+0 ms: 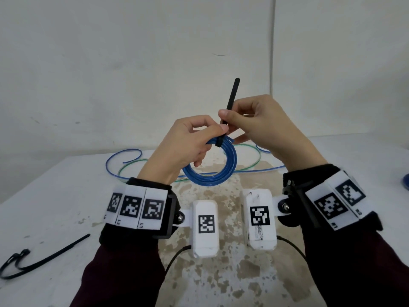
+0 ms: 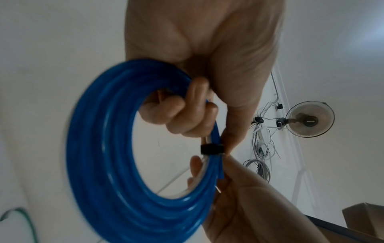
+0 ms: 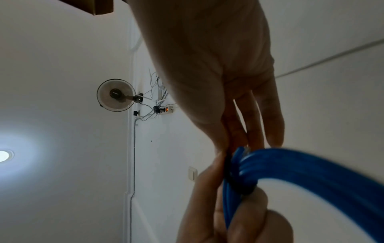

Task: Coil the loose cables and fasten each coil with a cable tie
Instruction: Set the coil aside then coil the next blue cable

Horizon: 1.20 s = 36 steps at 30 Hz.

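At about eight o'clock on the bench (image 1: 66,185), spare black ties (image 1: 42,258) are lying loose. Just left of centre, the left hand (image 1: 183,145) is gripping the blue coil (image 1: 212,171), held up off the bench, its grip clamped round the strands. At one o'clock from it, the right hand (image 1: 263,127) is pinching the black cable tie (image 1: 231,96) (already looped round the coil), tail pointing toward twelve. Loose cables (image 1: 124,160) are trailing behind.

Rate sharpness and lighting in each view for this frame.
Head view: evenly lit, sharp on the black cable tie and blue coil. Left wrist view: dim, coil smeared by blur. Right wrist view: hand backlit and dark, ceiling lamp flaring.
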Available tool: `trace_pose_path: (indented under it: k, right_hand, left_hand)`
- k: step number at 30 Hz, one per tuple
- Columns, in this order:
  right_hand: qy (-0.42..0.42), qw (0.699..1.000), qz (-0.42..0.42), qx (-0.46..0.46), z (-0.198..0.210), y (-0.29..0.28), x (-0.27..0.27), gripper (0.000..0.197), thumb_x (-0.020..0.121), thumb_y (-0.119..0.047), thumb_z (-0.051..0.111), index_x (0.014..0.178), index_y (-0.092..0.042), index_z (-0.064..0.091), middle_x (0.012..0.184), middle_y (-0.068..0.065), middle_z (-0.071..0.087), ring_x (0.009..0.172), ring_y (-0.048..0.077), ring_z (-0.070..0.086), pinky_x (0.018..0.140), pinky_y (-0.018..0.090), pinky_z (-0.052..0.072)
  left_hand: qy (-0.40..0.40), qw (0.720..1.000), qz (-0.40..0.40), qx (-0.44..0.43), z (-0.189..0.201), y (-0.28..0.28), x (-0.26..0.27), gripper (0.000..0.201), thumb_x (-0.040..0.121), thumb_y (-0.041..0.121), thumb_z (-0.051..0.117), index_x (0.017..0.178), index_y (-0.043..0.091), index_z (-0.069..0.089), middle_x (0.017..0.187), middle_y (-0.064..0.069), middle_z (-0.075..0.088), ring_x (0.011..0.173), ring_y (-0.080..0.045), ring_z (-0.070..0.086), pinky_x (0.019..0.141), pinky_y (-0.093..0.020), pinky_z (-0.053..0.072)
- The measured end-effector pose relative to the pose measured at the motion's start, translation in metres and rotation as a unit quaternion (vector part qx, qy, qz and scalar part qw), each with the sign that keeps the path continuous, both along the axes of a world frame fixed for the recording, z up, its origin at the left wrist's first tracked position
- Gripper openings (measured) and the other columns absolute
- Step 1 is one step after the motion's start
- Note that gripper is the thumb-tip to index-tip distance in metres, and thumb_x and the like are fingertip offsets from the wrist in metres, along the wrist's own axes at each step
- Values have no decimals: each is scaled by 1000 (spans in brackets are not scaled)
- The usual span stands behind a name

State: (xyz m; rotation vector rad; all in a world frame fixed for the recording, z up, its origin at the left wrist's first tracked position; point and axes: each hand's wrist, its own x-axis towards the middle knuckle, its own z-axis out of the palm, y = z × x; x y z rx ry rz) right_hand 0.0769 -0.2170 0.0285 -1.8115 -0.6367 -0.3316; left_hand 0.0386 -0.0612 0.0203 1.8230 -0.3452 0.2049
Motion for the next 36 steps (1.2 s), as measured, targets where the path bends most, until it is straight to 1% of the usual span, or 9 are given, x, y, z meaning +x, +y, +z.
trace_pose_path:
  k: [4,9,13,17,23,28,30,33,36]
  right_hand:
    - [-14,998,-44,31,-3,6,2,29,89,-18,65,61,-12,61,71,9,67,64,12,68,52,26,56]
    - [23,998,-54,-26,-11,11,2,29,92,-23,61,67,-9,60,69,7,64,58,11,65,50,29,56]
    - [151,987,43,-36,-9,-7,-13,32,101,-33,43,98,-8,62,82,9,65,68,20,68,57,29,54]
    - [177,981,81,-23,-16,-40,-31,27,102,-25,40,113,-12,61,88,8,68,80,18,67,74,33,58]
    - [249,961,79,93,-35,-110,-53,20,99,-17,47,99,-5,63,91,7,72,85,17,69,77,26,55]
    - [225,961,-41,154,-43,-165,-70,10,92,-15,59,90,-6,62,78,4,69,69,13,65,73,25,55]
    - [208,959,-126,144,-48,-189,-73,8,89,-14,64,88,-7,62,73,2,70,67,13,64,70,25,55]
    - [183,945,-256,90,-57,-233,-74,18,79,-18,75,84,-10,60,70,2,72,67,16,63,68,27,49]
    - [195,915,-353,-3,-65,-283,-75,30,72,-27,82,86,-11,60,73,6,68,68,16,60,68,28,45]
  left_hand:
    - [9,1000,6,-10,-1,-3,0,24,90,18,63,71,7,54,44,3,25,37,-12,17,40,-19,20]
    - [33,999,0,-20,-6,-1,2,28,92,21,61,67,11,54,45,4,26,37,-10,17,39,-17,17]
    - [19,997,-12,-72,-7,-12,4,26,93,28,59,72,13,57,50,1,27,38,-11,19,39,-20,21]
    - [16,989,-23,-144,-16,-31,12,23,94,26,56,78,12,63,48,1,33,40,-14,25,40,-22,34]
    - [76,970,-63,-223,-36,-102,22,24,93,27,57,85,6,66,53,-1,41,43,-13,38,45,-19,43]
    - [152,956,-78,-238,-61,-183,43,26,96,28,52,86,10,67,77,-6,65,70,-19,63,63,-26,51]
    - [195,947,-69,-245,-76,-211,51,26,98,26,47,85,13,66,86,-3,65,80,-18,63,72,-27,49]
    - [295,901,-90,-304,-97,-241,55,22,97,20,47,81,14,61,82,-1,60,77,-15,60,72,-27,46]
    - [355,855,-105,-363,-114,-255,58,20,96,18,50,80,13,60,65,1,61,69,-15,56,70,-27,45]
